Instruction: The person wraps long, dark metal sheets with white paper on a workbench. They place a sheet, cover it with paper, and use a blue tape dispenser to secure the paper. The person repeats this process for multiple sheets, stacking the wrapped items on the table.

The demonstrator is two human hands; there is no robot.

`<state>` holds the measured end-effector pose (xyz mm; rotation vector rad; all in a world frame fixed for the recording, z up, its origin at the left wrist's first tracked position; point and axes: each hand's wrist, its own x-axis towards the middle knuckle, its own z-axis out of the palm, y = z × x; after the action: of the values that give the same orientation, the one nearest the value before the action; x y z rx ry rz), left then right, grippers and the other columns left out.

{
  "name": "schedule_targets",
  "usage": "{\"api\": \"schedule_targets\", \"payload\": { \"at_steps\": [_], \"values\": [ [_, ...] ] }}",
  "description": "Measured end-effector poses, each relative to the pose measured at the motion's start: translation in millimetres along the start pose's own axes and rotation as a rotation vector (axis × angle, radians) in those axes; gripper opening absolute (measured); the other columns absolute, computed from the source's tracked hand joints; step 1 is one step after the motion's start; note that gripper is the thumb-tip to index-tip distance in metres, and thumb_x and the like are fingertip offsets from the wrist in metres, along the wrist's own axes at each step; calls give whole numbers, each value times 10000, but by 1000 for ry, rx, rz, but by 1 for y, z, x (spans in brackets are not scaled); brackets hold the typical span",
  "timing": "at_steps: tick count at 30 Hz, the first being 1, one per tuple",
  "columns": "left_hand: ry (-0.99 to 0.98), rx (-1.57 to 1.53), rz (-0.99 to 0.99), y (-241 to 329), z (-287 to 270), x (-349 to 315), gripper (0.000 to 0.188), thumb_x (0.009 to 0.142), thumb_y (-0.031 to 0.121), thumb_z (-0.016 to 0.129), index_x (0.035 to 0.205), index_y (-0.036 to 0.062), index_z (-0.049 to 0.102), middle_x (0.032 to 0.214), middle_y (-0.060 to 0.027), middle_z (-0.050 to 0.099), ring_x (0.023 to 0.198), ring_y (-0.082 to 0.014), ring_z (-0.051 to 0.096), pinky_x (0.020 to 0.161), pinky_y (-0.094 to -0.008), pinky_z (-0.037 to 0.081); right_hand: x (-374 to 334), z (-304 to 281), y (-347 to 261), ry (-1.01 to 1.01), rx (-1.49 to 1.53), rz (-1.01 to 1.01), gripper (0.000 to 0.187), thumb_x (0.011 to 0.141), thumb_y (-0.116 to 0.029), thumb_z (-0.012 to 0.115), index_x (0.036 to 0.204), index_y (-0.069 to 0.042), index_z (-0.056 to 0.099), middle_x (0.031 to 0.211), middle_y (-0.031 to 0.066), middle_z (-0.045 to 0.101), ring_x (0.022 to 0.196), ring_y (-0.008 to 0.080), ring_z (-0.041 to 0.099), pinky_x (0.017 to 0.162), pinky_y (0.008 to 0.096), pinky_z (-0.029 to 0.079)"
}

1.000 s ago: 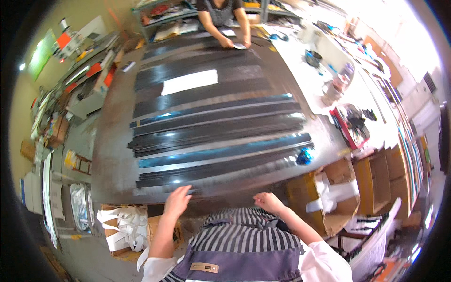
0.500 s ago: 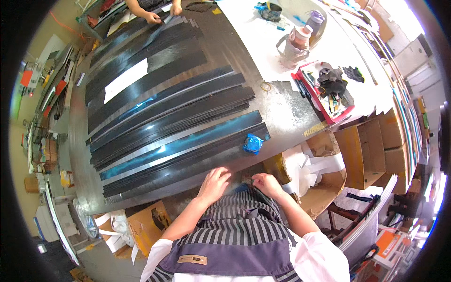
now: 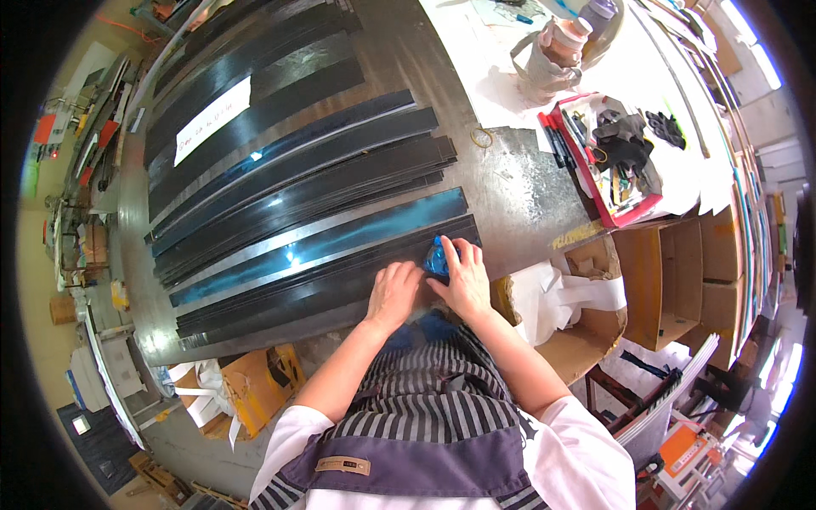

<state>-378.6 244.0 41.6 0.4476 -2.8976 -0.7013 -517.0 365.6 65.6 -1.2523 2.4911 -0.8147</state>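
Note:
My right hand (image 3: 465, 280) is closed around a crumpled blue ball (image 3: 436, 257) that looks like wadded plastic film. The ball sits at the right end of the nearest stack of long dark strips (image 3: 280, 304). Close beside it, my left hand (image 3: 394, 296) rests at the front edge of that stack, palm down, fingers loosely bent and apart, with nothing seen in them. Just beyond lies a shiny strip with a blue sheen (image 3: 365, 228). More dark strips (image 3: 340, 174) lie in rows farther back, and a white paper sheet (image 3: 212, 119) with writing lies across some.
On the right, a red box (image 3: 625, 212) holds pens and dark gloves. A wrapped bottle (image 3: 557, 59) stands behind it. Cardboard boxes (image 3: 586, 344) with white scraps sit below the table's right edge, and another carton (image 3: 255, 395) is at the left.
My right hand has moved up from the table's front edge onto the blue ball and closed on it. My left hand has shifted forward to the strips. The view has tilted, and the other person's hands have left it.

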Motion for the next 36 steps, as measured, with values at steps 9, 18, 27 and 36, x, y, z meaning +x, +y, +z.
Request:
{"api": "schedule_targets", "payload": {
  "at_steps": [9,18,27,36],
  "values": [
    [5,3,-39,2,3,-2,354,853,95,670,1199,101,597,1216,-70,560,1158,-287,510,965,-440,396,15,-21,35,183,52,68,669,638,-107,810,1236,-37,519,1163,194,522,1107,399,487,971,454,442],
    [19,25,-31,1,4,-4,346,856,156,668,1192,109,597,1205,-49,557,1152,-267,508,954,-434,404,13,-54,80,333,-320,174,703,685,-147,822,1310,-56,512,1232,177,542,1143,386,495,986,477,421],
    [44,2,-32,3,-1,-1,377,790,133,717,1150,119,605,1149,-23,574,1120,-244,528,925,-418,423,1,1,41,-71,39,508,425,737,-305,843,966,-62,580,751,111,659,704,310,663,645,417,521],
    [131,-132,-87,1,7,-5,390,752,138,760,1123,114,644,1163,-38,562,1119,-256,527,917,-428,422,16,-6,22,-142,132,472,419,724,-211,838,1008,-57,572,822,130,721,768,295,702,668,402,533]
  ]
}}
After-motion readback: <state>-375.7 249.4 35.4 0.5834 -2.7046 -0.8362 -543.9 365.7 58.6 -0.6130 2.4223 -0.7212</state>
